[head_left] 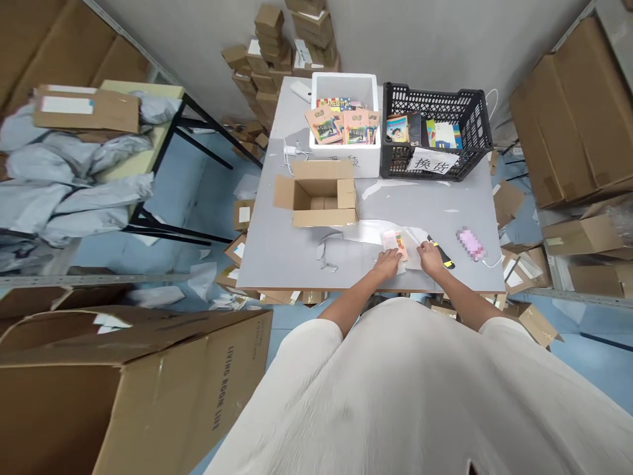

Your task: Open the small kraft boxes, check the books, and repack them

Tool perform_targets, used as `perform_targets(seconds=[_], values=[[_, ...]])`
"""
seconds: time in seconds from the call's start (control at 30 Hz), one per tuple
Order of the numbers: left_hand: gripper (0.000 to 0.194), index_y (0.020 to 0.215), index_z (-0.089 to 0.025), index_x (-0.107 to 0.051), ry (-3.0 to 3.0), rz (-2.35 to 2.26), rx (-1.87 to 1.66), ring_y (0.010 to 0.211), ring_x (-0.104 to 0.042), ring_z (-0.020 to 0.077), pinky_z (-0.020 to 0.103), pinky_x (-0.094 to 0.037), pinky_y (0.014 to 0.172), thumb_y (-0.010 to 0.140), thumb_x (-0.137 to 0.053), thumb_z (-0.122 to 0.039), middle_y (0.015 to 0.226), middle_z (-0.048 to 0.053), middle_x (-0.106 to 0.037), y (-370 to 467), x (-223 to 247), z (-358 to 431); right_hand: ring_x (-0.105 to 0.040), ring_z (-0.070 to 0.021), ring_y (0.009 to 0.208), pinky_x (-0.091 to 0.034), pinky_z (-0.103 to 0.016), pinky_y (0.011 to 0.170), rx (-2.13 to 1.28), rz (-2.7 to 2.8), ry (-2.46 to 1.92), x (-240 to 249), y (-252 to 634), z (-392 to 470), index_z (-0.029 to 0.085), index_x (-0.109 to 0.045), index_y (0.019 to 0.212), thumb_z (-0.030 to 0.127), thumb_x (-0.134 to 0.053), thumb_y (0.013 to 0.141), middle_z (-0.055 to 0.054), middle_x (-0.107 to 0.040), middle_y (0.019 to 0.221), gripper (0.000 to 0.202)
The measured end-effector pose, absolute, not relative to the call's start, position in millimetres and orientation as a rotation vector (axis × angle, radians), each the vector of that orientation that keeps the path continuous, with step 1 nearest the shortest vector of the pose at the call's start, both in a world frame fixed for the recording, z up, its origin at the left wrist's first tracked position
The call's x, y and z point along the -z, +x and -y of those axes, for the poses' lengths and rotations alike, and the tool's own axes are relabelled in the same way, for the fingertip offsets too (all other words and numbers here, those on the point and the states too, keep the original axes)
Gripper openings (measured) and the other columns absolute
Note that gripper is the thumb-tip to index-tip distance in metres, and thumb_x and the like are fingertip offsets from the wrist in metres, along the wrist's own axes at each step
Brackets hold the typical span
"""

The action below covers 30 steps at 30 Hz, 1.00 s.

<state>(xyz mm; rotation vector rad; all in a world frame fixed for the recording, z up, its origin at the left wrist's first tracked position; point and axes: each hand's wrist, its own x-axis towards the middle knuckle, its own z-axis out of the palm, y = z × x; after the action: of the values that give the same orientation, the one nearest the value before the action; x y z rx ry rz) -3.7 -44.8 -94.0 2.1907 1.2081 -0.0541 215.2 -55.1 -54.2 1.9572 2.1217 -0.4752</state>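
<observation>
A small pink booklet (pixel 394 240) lies near the table's front edge, on or within a pale, thin wrapping sheet (pixel 411 258). My left hand (pixel 388 264) is closed on the booklet's near edge, its fingertips partly over the cover. With the fingers pinched together, my right hand (pixel 431 258) grips the right side of the wrapping sheet. Just beyond the right hand lies a black and yellow cutter-like tool (pixel 446 258), partly hidden by that hand. An open cardboard box (pixel 324 218) stands to the left, apart from both hands.
Behind the box, a white foam bin (pixel 343 161) holds several booklets. Beside it a black crate (pixel 435 168) contains books. A phone-like blurred pink object (pixel 471 243) with a cable lies right. Parcels fill the left table; a large carton (pixel 198 389) stands front left.
</observation>
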Motion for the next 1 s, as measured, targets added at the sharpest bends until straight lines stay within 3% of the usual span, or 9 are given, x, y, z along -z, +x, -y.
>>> perform_targets(seconds=[0.17, 0.3, 0.57, 0.73, 0.87, 1.0], values=[[0.070, 0.160, -0.028, -0.052, 2.263, -1.101, 0.170, 0.169, -0.031, 0.0345, 0.062, -0.018, 0.138, 0.092, -0.064, -0.015, 0.179, 0.013, -0.040, 10, 101, 46, -0.042, -0.0403, 0.138, -0.035, -0.052, 0.114, 0.351, -2.013, 1.982, 59, 209, 53, 0.016, -0.066, 0.145, 0.016, -0.049, 0.101, -0.024, -0.051, 0.153, 0.047], [0.068, 0.160, -0.028, -0.052, 2.261, -1.136, 0.220, 0.170, -0.028, 0.0345, 0.063, -0.015, 0.138, 0.093, -0.062, -0.015, 0.180, 0.013, -0.038, 12, 104, 44, -0.038, -0.0393, 0.144, -0.030, -0.052, 0.121, 0.383, -2.190, 1.896, 61, 206, 49, 0.016, -0.065, 0.147, 0.016, -0.046, 0.103, -0.022, -0.045, 0.163, 0.048], [0.059, 0.155, -0.020, -0.054, 2.140, -1.378, 0.243, 0.163, -0.036, 0.0391, 0.061, -0.027, 0.132, 0.097, -0.062, -0.021, 0.175, 0.022, -0.040, -10, 104, 45, -0.054, -0.0349, 0.138, -0.048, -0.045, 0.111, 0.753, -1.935, 2.052, 84, 202, 36, 0.022, -0.066, 0.147, 0.029, -0.049, 0.107, -0.018, -0.050, 0.159, 0.044], [0.055, 0.154, -0.016, -0.054, 2.110, -1.413, 0.262, 0.159, -0.042, 0.0359, 0.055, -0.034, 0.129, 0.099, -0.054, -0.017, 0.171, 0.022, -0.045, -28, 103, 50, -0.053, -0.0339, 0.140, -0.052, -0.041, 0.107, 0.915, -1.671, 2.269, 100, 186, 24, 0.024, -0.069, 0.142, 0.038, -0.053, 0.108, -0.016, -0.050, 0.155, 0.040], [0.056, 0.156, -0.015, -0.053, 2.120, -1.406, 0.211, 0.163, -0.039, 0.0359, 0.054, -0.030, 0.132, 0.100, -0.053, -0.017, 0.179, 0.022, -0.035, -35, 101, 52, -0.048, -0.0381, 0.142, -0.054, -0.047, 0.104, 0.979, -1.503, 2.386, 108, 171, 14, 0.023, -0.070, 0.136, 0.043, -0.062, 0.102, -0.019, -0.046, 0.153, 0.040], [0.068, 0.166, -0.019, -0.044, 2.080, -1.441, 0.087, 0.165, -0.039, 0.0361, 0.055, -0.031, 0.133, 0.099, -0.055, -0.015, 0.185, 0.020, -0.023, -41, 98, 52, -0.044, -0.0407, 0.143, -0.054, -0.051, 0.104, 0.984, -1.410, 2.450, 116, 162, 7, 0.021, -0.069, 0.132, 0.047, -0.069, 0.095, -0.021, -0.042, 0.154, 0.045]])
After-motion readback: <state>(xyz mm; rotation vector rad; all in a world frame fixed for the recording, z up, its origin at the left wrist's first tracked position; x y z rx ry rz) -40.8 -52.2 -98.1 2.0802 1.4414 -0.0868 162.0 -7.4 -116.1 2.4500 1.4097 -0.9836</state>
